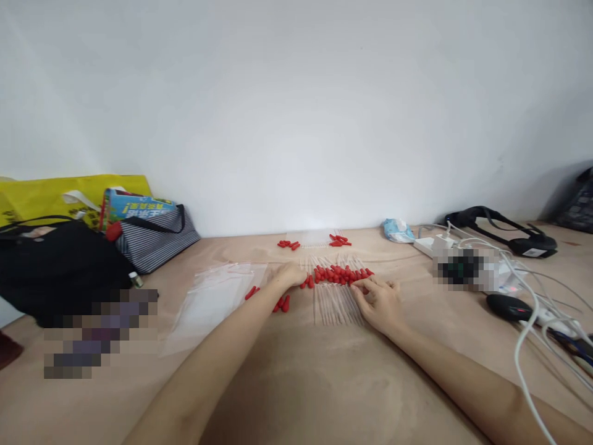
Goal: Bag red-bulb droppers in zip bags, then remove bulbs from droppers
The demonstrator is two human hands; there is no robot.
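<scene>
A row of clear thin droppers with red rubber bulbs (338, 275) lies side by side on the tan table (296, 383). My left hand (291, 274) rests at the left end of the row, fingers curled over the red bulbs, and what it grips is hidden. My right hand (380, 298) lies on the right end, fingertips pinched at a red bulb. Loose red bulbs (281, 303) lie near my left wrist. A second small batch of droppers (319, 241) sits farther back by the wall.
Clear plastic bags (210, 300) lie left of the droppers. A black bag (55, 266), a striped bag (155, 238) and a yellow bag (69, 191) stand at the left. A power strip (433, 245), white cables (528, 309), a black mouse (509, 306) and a black strap (500, 225) crowd the right.
</scene>
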